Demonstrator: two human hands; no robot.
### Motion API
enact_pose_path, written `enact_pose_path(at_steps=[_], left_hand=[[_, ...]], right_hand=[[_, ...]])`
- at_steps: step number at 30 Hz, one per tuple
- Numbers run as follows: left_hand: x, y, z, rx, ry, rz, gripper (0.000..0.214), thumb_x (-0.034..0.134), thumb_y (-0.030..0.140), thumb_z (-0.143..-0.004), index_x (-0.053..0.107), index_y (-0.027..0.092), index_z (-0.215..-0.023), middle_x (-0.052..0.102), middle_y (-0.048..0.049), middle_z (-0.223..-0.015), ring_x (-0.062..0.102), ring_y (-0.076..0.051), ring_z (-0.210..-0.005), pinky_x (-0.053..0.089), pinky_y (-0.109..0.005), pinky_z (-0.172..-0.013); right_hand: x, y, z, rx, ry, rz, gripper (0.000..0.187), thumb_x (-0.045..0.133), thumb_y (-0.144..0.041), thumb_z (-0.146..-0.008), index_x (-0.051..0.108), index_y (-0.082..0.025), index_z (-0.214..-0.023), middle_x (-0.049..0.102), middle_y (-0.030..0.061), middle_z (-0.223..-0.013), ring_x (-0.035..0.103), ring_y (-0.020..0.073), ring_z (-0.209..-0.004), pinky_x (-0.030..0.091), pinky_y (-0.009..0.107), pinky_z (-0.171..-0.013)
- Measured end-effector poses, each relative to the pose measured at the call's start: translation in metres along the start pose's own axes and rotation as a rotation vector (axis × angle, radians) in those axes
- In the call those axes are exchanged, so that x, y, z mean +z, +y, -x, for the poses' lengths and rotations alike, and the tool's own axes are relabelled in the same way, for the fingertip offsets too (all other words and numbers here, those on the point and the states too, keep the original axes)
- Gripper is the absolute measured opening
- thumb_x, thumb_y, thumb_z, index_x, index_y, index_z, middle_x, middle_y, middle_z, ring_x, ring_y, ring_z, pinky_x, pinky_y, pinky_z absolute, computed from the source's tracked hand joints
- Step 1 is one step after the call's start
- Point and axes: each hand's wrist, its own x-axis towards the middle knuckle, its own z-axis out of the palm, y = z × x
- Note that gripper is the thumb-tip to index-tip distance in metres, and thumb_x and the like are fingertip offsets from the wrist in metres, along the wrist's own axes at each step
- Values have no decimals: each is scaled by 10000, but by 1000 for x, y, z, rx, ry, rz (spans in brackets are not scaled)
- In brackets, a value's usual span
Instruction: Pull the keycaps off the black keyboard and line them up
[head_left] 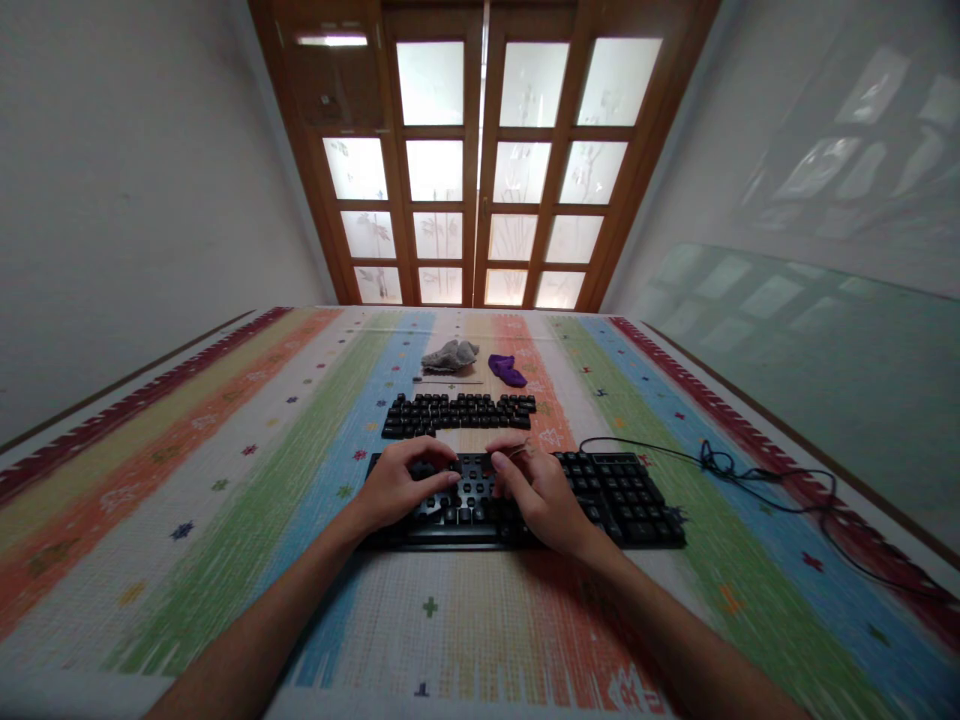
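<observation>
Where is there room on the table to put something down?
Bare tablecloth lies left of the keyboard and in front, between left forearm and right forearm. It's crowded beyond the keyboard: loose keys, gray cloth, purple cloth. The cable sprawls on the right.

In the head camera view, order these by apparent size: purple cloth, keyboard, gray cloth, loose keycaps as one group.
Largest to smallest:
1. Keyboard, which also lies nearest
2. Loose keycaps, as a group
3. Gray cloth
4. Purple cloth
</observation>
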Motion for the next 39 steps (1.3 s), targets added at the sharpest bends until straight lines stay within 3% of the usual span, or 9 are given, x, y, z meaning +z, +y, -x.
enact_pose_path(at_steps=[4,11,16,29,33,39], left_hand=[[-6,-1,-4,-24,81,7,280,728,361,-809,678,183,-1019,738,-47,-942,677,-172,-809,552,-323,-785],[-26,-17,-20,111,205,-311,214,673,334,-855,688,213,-1031,705,-53,-1013,633,-209,-927,528,-368,-851],[-30,-22,-30,191,130,-445,165,663,219,-850,679,199,-1012,694,-57,-978,599,-234,-990,493,-404,-908],[-12,-36,-59,253,-150,-614,139,675,109,-777,705,212,-865,701,-46,-860,562,-248,-940,455,-399,-881],[-12,-40,-62,256,-176,-663,112,671,112,-783,703,202,-843,680,-51,-859,549,-248,-927,455,-403,-885],[-10,-47,-62,272,-121,-691,65,662,149,-814,705,190,-843,618,-75,-962,536,-247,-955,466,-404,-889]], right_hand=[[-1,-2,0,-7,11,41,241,462,-409,-1001,573,-195,-997,606,-6,-642,608,166,-597,458,312,-628],[0,-5,2,-19,10,33,226,467,-405,-997,563,-201,-983,609,0,-663,616,169,-608,467,311,-631],[1,-5,3,-22,-9,42,226,463,-384,-999,577,-188,-994,609,-5,-647,610,162,-583,469,307,-634],[0,-5,2,-27,-15,19,261,469,-434,-997,579,-202,-949,608,-8,-614,606,166,-572,461,306,-625],[0,-5,3,-33,-12,26,246,472,-415,-998,581,-198,-956,614,-4,-625,605,166,-573,464,310,-634],[1,-5,4,-21,-17,2,227,477,-397,-993,580,-194,-988,601,-14,-631,605,157,-567,467,300,-615]])
